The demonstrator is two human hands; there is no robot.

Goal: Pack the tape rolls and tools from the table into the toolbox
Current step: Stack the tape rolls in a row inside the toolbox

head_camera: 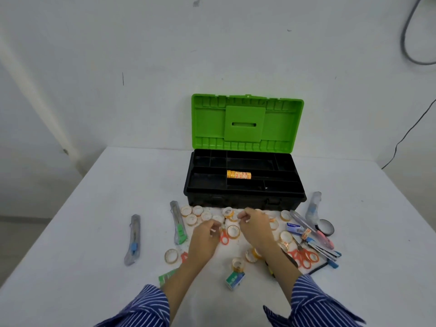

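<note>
Toolbox (pixel 244 185) sits open at centre frame, green lid (pixel 246 122) up against the wall, black tray mostly bare except one stack of tape rolls (pixel 238 174) lying on its side in a middle compartment, long axis left-right. Table (pixel 94 208) fills the lower frame. Loose tape rolls (pixel 233 232) are scattered in a band just below the box front, straight ahead of both hands. Two box cutters lie to the left, green one (pixel 178 223) near the left hand, blue one (pixel 133 239) well apart at far left, both long axes running up-down in frame. Scissors (pixel 304 256) and pens pile at lower right.

Left hand (pixel 206 234) has fingers curled, seemingly pinching something small; cannot tell what. Right hand (pixel 253 226) is likewise curled over the rolls; grip unclear. The rolls lie between and just above the fingertips, box directly beyond, so the carry looks like a short forward reach.
</note>
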